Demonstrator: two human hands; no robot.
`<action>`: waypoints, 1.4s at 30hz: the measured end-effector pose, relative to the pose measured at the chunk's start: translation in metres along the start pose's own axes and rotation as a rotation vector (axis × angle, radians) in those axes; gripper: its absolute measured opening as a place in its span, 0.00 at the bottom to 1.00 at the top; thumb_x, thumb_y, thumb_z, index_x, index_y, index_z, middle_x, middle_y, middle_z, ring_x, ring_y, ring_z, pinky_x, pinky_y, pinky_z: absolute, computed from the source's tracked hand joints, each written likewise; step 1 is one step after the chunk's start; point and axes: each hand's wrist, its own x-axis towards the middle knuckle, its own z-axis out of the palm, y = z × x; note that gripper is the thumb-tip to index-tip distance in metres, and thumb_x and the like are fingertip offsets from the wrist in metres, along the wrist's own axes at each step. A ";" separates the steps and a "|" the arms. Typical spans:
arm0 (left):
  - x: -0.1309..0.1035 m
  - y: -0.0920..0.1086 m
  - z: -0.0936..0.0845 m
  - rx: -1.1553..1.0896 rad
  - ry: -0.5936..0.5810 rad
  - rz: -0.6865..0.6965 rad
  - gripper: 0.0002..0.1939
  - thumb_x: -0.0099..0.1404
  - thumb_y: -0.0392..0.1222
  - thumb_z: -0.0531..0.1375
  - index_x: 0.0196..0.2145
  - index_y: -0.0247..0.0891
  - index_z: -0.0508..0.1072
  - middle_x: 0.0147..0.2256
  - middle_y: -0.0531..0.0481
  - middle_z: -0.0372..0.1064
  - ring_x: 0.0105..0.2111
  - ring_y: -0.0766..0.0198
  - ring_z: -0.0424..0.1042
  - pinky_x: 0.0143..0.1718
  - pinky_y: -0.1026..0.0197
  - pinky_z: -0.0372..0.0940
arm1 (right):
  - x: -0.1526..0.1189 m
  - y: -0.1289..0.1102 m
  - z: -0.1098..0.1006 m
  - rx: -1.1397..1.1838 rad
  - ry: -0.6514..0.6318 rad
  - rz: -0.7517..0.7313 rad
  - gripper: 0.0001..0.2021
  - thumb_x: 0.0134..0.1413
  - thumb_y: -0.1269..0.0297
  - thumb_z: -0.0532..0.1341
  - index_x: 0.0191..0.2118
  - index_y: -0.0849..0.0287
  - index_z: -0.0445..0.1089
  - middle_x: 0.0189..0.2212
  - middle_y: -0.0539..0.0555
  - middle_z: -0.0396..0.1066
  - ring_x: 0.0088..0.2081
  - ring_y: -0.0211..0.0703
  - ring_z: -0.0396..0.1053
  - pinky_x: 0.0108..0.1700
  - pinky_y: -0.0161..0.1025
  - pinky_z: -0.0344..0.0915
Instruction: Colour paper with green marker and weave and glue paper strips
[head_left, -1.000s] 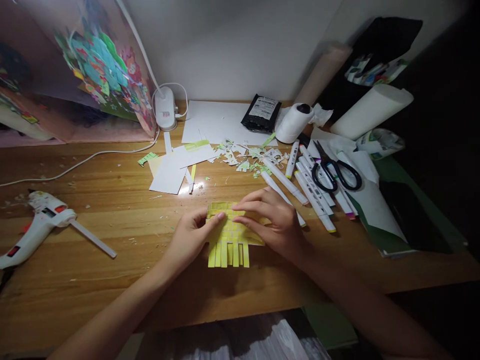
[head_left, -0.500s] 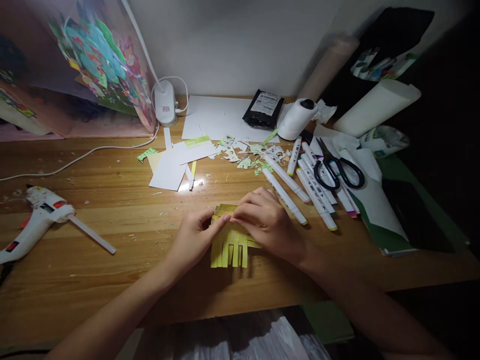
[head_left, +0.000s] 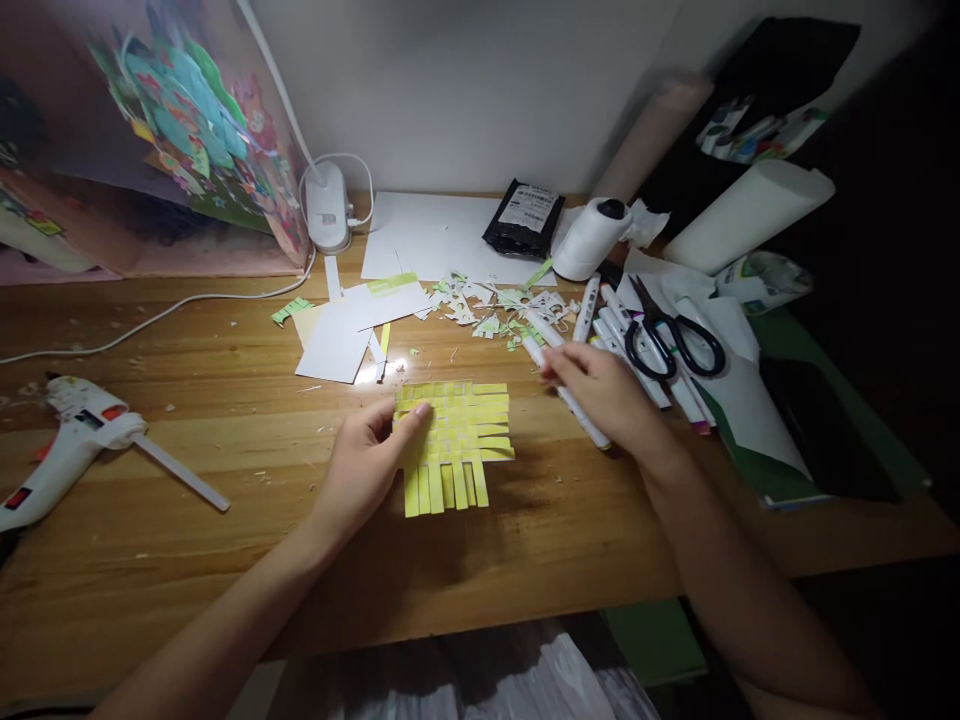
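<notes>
A woven mat of yellow paper strips (head_left: 456, 425) is held a little above the table, its loose ends sticking out to the right and toward me. My left hand (head_left: 371, 445) grips its left edge, thumb on top and the fingers partly hidden beneath. Off to the right, apart from the mat, my right hand (head_left: 600, 385) is over the white markers (head_left: 566, 385), its fingers curled together. Whether anything is between those fingers cannot be made out.
Black-handled scissors (head_left: 667, 335) lie on the markers at right. Paper scraps (head_left: 487, 305) and white cards (head_left: 341, 335) are spread beyond the mat. A hot glue gun (head_left: 82, 430) rests at left. A white power strip (head_left: 328, 208) and a black packet (head_left: 523, 218) stand near the wall.
My right hand has let go of the woven mat and moved right, over the markers. The mat, still in my left hand, has turned flatter and shows more of its top.
</notes>
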 end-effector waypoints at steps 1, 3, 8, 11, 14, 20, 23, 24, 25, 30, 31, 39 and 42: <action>0.000 0.000 0.000 0.002 0.006 0.013 0.21 0.59 0.56 0.57 0.21 0.37 0.61 0.19 0.57 0.51 0.20 0.70 0.52 0.19 0.68 0.48 | -0.003 -0.003 0.005 0.055 -0.091 0.017 0.17 0.57 0.51 0.54 0.28 0.59 0.69 0.27 0.52 0.71 0.29 0.39 0.69 0.34 0.36 0.64; -0.001 0.001 0.001 0.031 0.034 0.057 0.20 0.59 0.55 0.58 0.21 0.37 0.62 0.19 0.56 0.53 0.20 0.70 0.53 0.19 0.67 0.48 | -0.013 -0.012 0.018 0.203 -0.252 0.024 0.17 0.55 0.49 0.56 0.31 0.59 0.70 0.27 0.52 0.72 0.30 0.39 0.70 0.34 0.37 0.66; -0.003 0.003 0.002 0.066 0.060 0.153 0.17 0.60 0.52 0.58 0.22 0.37 0.64 0.20 0.55 0.56 0.20 0.69 0.54 0.20 0.67 0.49 | -0.034 -0.029 0.047 0.505 -0.364 0.173 0.16 0.42 0.59 0.68 0.39 0.58 0.71 0.36 0.53 0.76 0.39 0.46 0.74 0.42 0.42 0.70; -0.003 0.002 0.003 0.082 0.061 0.176 0.18 0.61 0.51 0.57 0.20 0.37 0.62 0.19 0.56 0.52 0.20 0.70 0.52 0.20 0.67 0.48 | -0.033 -0.024 0.050 0.542 -0.360 0.202 0.14 0.43 0.62 0.67 0.39 0.58 0.72 0.35 0.54 0.77 0.41 0.48 0.74 0.44 0.44 0.70; -0.002 0.000 0.004 0.110 0.093 0.185 0.22 0.61 0.51 0.58 0.18 0.38 0.55 0.18 0.58 0.46 0.19 0.71 0.48 0.19 0.67 0.44 | -0.028 -0.017 0.044 0.438 -0.370 0.160 0.09 0.47 0.64 0.64 0.37 0.58 0.72 0.32 0.53 0.77 0.39 0.47 0.74 0.41 0.43 0.71; 0.002 0.001 -0.001 0.033 0.161 0.102 0.19 0.59 0.53 0.59 0.21 0.36 0.64 0.19 0.56 0.53 0.20 0.70 0.52 0.18 0.68 0.48 | -0.013 -0.004 0.014 0.019 -0.132 -0.007 0.08 0.54 0.69 0.57 0.38 0.58 0.71 0.34 0.53 0.77 0.36 0.43 0.75 0.40 0.41 0.70; 0.004 0.003 -0.002 -0.015 0.182 0.078 0.18 0.58 0.53 0.60 0.23 0.36 0.67 0.20 0.56 0.57 0.20 0.70 0.55 0.19 0.68 0.51 | -0.006 -0.003 -0.002 -0.339 0.101 -0.095 0.08 0.53 0.71 0.56 0.35 0.57 0.72 0.33 0.54 0.76 0.36 0.47 0.73 0.40 0.45 0.67; 0.004 0.003 -0.003 -0.015 0.180 0.073 0.18 0.58 0.54 0.60 0.24 0.35 0.68 0.21 0.55 0.59 0.21 0.69 0.56 0.19 0.68 0.51 | -0.005 -0.005 -0.004 -0.388 0.150 -0.125 0.08 0.53 0.72 0.56 0.35 0.57 0.72 0.34 0.54 0.76 0.36 0.47 0.72 0.41 0.45 0.66; 0.004 0.003 -0.002 -0.010 0.177 0.073 0.18 0.59 0.54 0.59 0.24 0.35 0.69 0.22 0.54 0.61 0.21 0.69 0.57 0.19 0.68 0.52 | -0.006 -0.008 -0.004 -0.373 0.164 -0.154 0.08 0.54 0.71 0.55 0.35 0.57 0.72 0.35 0.55 0.75 0.37 0.47 0.72 0.42 0.45 0.66; -0.002 0.002 0.001 0.079 0.200 0.176 0.16 0.61 0.51 0.58 0.24 0.36 0.69 0.21 0.55 0.60 0.21 0.69 0.57 0.20 0.68 0.52 | -0.026 -0.028 0.026 0.129 -0.228 -0.090 0.13 0.57 0.55 0.56 0.37 0.59 0.71 0.33 0.53 0.74 0.34 0.42 0.72 0.35 0.38 0.68; -0.003 0.003 0.002 0.102 0.202 0.196 0.16 0.61 0.51 0.58 0.24 0.36 0.69 0.21 0.55 0.59 0.21 0.69 0.56 0.20 0.68 0.51 | -0.030 -0.030 0.034 0.233 -0.300 -0.016 0.14 0.55 0.53 0.57 0.37 0.59 0.71 0.32 0.53 0.74 0.33 0.42 0.72 0.34 0.38 0.69; -0.006 0.003 0.005 0.110 0.102 0.222 0.16 0.62 0.50 0.57 0.24 0.35 0.69 0.21 0.55 0.57 0.21 0.69 0.54 0.21 0.67 0.51 | -0.032 -0.024 0.051 0.613 -0.404 0.285 0.16 0.38 0.56 0.70 0.35 0.59 0.75 0.32 0.52 0.77 0.35 0.45 0.75 0.37 0.41 0.72; -0.003 0.002 0.005 0.073 0.084 0.171 0.18 0.61 0.51 0.57 0.21 0.36 0.65 0.19 0.55 0.53 0.20 0.70 0.52 0.20 0.67 0.48 | -0.029 -0.023 0.046 0.614 -0.439 0.301 0.15 0.36 0.58 0.70 0.32 0.61 0.75 0.30 0.53 0.78 0.33 0.43 0.75 0.37 0.41 0.72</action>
